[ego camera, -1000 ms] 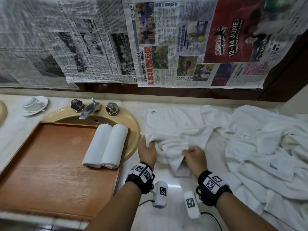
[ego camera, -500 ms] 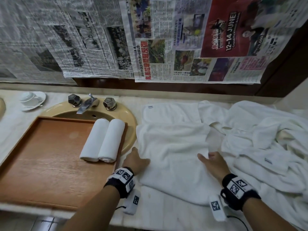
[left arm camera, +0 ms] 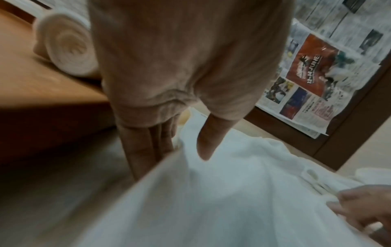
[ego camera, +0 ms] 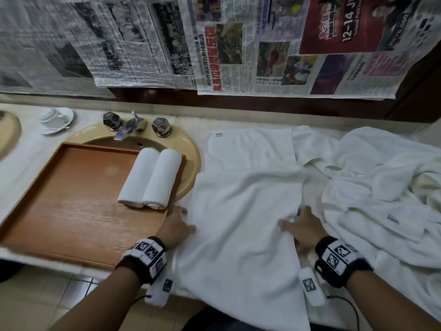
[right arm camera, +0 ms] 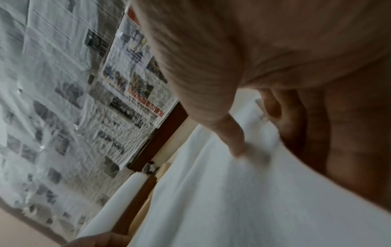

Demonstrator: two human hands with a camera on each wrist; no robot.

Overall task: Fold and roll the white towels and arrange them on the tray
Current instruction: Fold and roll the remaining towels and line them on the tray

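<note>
While both the left hand [ego camera: 175,226] and the right hand [ego camera: 304,229] pinch its side edges, the spread white cotton towel [ego camera: 243,211] stretches lengthwise away between them.

The spread towel [ego camera: 241,211] is plain white, and so are the two rolled towels [ego camera: 150,179] at the right edge of the tray [ego camera: 71,199], which is orange-brown wood. The sink [ego camera: 188,149] is beige-yellow with dark metal taps [ego camera: 112,119]. The newspapers [ego camera: 143,39] are grey print; one page [ego camera: 338,27] is dark red with white letters. The wristbands [ego camera: 145,259] are black with black-and-white square markers.
</note>
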